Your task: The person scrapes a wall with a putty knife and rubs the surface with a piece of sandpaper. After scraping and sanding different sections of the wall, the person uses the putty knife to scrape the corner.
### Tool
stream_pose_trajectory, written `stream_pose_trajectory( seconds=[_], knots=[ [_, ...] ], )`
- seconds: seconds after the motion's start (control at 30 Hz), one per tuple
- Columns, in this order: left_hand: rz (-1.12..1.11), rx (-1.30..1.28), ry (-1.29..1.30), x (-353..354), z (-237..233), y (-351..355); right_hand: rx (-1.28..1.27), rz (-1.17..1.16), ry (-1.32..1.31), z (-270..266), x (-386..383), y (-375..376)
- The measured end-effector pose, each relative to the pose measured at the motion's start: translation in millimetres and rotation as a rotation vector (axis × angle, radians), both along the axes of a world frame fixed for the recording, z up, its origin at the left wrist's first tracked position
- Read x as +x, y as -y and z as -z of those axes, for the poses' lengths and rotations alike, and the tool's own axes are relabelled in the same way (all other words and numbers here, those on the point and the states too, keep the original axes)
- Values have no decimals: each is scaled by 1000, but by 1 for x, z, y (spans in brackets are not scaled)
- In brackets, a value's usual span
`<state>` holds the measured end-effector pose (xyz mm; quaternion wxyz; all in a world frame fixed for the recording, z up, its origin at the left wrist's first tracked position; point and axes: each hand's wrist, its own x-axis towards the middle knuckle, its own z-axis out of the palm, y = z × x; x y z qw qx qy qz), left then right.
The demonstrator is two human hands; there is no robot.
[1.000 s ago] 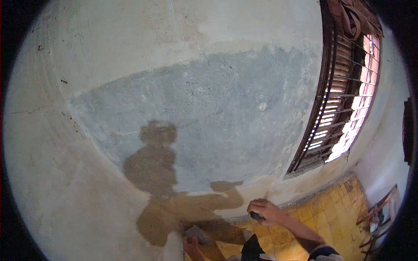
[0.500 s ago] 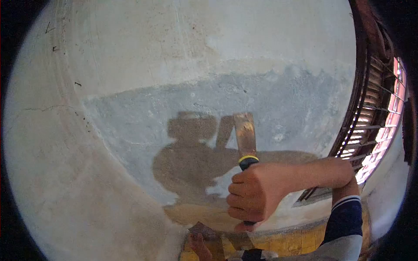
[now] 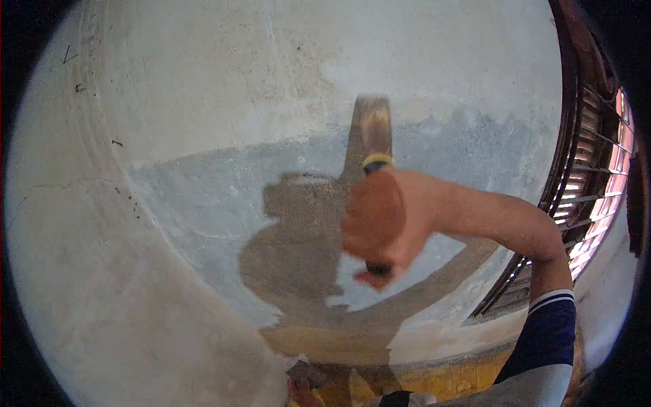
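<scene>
My right hand (image 3: 380, 217) is closed around the black handle of a putty knife (image 3: 376, 129), blade upward. The handle carries a yellow band, and the worn metal blade has its tip at the upper border of the grey patch (image 3: 217, 193) on the wall. Motion blurs this hand and the blade. Low in the view, my left hand (image 3: 302, 393) shows only in part, its fingers around a dark grey flat piece (image 3: 306, 373). The exact kind of that piece cannot be made out.
The pale plaster wall (image 3: 203, 81) has a thin crack and small dark marks on its left side. A louvred window with bars (image 3: 586, 183) stands at the right. Below the wall runs a yellow band (image 3: 441, 376). My shadow falls across the grey patch.
My right hand has moved up the wall with the putty knife, its blade going from the middle of the grey patch to its upper border. My left hand has sunk slightly lower in view.
</scene>
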<state>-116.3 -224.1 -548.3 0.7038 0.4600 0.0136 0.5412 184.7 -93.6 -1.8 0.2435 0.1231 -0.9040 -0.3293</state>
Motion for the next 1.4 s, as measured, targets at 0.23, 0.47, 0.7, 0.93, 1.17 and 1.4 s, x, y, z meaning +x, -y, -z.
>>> stream_pose_trajectory(
  seconds=[0.23,0.47,0.7,0.93,1.17,1.4],
  knots=[
    [-613,-272,346,30,-160,49,-158,-5,31,-7,-11,23],
    [-963,-36,-40,38,-184,63,-142,-31,-2,-8,-15,14],
    [-1097,-226,-226,37,-194,83,-91,-5,27,-13,-12,8],
    [-1175,-163,-227,17,-116,94,-96,20,73,-13,-8,15],
    [-1024,40,-194,23,-146,84,-166,58,142,-7,-9,27],
    [-1091,65,-234,29,-155,88,-101,28,199,-16,-8,45]
  ],
)
